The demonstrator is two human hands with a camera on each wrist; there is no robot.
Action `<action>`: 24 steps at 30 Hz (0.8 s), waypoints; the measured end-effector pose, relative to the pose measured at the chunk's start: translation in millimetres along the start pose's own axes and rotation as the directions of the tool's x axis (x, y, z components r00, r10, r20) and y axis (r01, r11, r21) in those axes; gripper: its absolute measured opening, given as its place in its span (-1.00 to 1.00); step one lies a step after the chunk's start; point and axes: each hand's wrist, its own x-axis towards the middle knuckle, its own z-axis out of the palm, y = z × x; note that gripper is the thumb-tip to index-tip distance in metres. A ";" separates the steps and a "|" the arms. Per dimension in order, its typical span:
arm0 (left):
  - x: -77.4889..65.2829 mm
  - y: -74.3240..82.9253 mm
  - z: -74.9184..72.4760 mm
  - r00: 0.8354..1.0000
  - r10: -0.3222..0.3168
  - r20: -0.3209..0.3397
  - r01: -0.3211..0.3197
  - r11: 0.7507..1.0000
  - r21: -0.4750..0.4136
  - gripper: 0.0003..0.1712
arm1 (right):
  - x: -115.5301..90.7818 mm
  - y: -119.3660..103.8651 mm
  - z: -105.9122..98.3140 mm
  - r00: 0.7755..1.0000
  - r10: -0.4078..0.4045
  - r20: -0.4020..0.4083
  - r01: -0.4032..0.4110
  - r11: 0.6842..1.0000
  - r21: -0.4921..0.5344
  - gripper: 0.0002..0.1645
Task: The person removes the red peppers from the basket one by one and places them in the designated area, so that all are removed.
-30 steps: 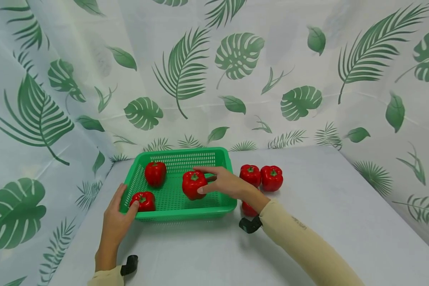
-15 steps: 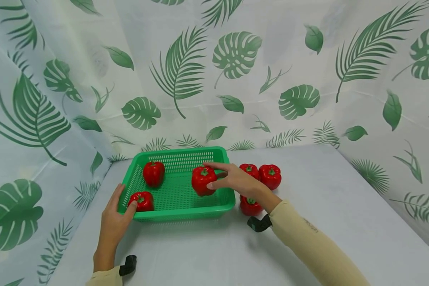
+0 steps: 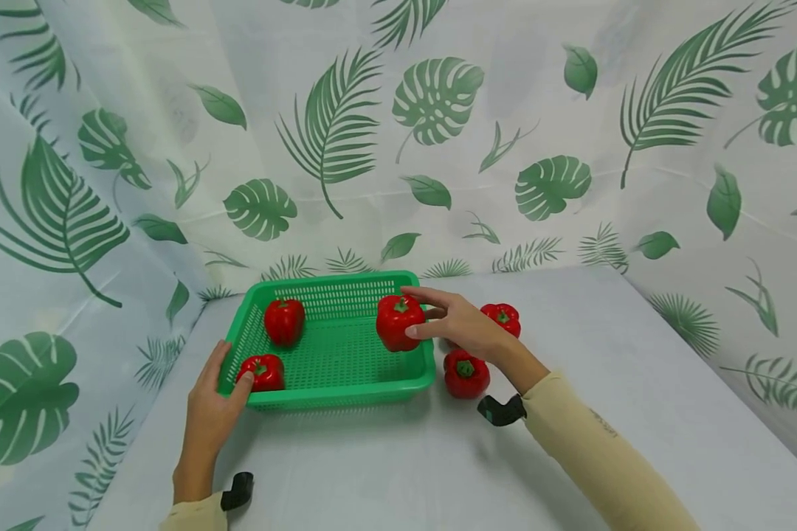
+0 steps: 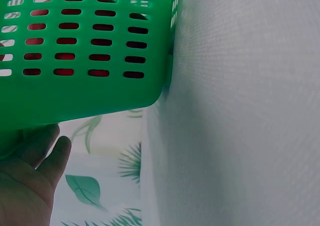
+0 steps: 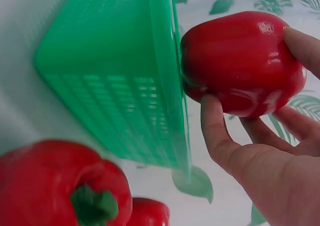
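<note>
One held pepper: your right hand (image 3: 457,321) grips a red bell pepper (image 3: 397,326) between thumb and fingers, stem up, at the right end of the basket, above rim level; whether it touches the rim you cannot tell.
Green plastic basket: your left hand (image 3: 212,413) holds its front left corner, thumb over the rim of the perforated basket (image 3: 345,400).
Peppers inside: you have one upright pepper (image 3: 284,323) near the back left and a front-left pepper (image 3: 266,372) near your left thumb.
Peppers outside: to the basket's right sit a near pepper (image 3: 466,374) and a far pepper (image 3: 502,317); your right hand hides most of another.
Table: white cover (image 3: 372,472) beneath your basket.
Backdrop: leaf-printed sheeting (image 3: 465,221) behind.
</note>
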 end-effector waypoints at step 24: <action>0.3 -1.4 1.3 1.000 0.010 -0.017 -0.010 1.000 -0.003 -0.23 | -45.2 15.9 -44.0 0.989 0.001 -0.148 -0.005 1.000 -0.021 -0.09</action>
